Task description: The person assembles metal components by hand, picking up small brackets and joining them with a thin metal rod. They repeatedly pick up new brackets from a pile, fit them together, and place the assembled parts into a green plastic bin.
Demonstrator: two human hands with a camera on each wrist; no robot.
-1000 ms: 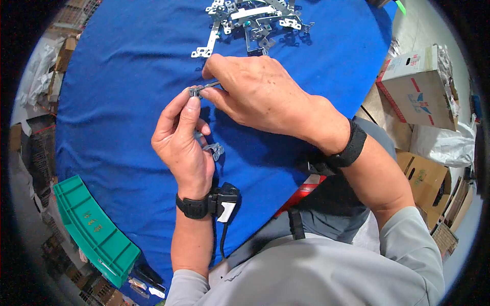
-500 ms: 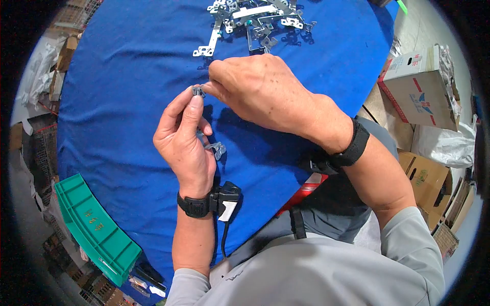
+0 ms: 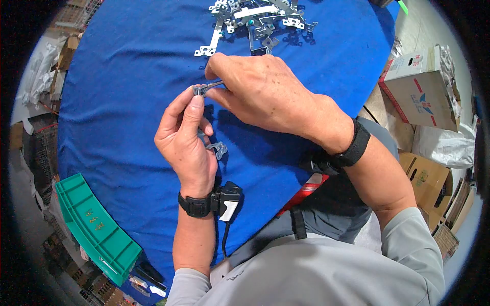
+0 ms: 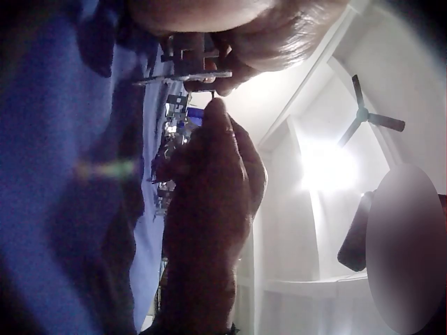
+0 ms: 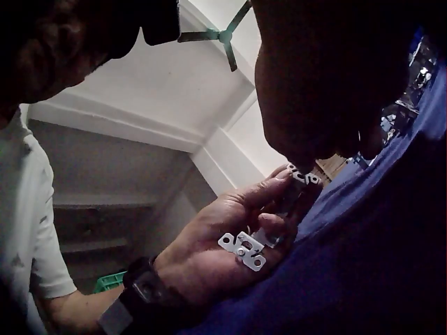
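My left hand (image 3: 185, 140) pinches the top end of a metal bracket (image 3: 197, 91) between thumb and fingertips; its lower end (image 3: 219, 149) sticks out beside the palm. In the right wrist view that lower end (image 5: 242, 251) is a plate with holes, lying against the left palm (image 5: 202, 262). My right hand (image 3: 273, 94) holds a thin metal piece (image 3: 213, 84) between thumb and curled forefinger, its tip at the bracket's top end. What the thin piece is, I cannot tell. In the left wrist view the right hand (image 4: 209, 202) is dark, its fingertips close to the bracket.
A pile of metal brackets (image 3: 255, 23) lies on the blue cloth (image 3: 122, 102) beyond the hands. A green tray (image 3: 97, 229) with small brass-coloured pieces sits at the lower left. Cardboard boxes (image 3: 421, 92) stand on the right, off the table.
The right hand's fingers closed down near the bracket half a second ago and are now lifted apart again, with the thin piece showing between them. The left hand has barely moved.
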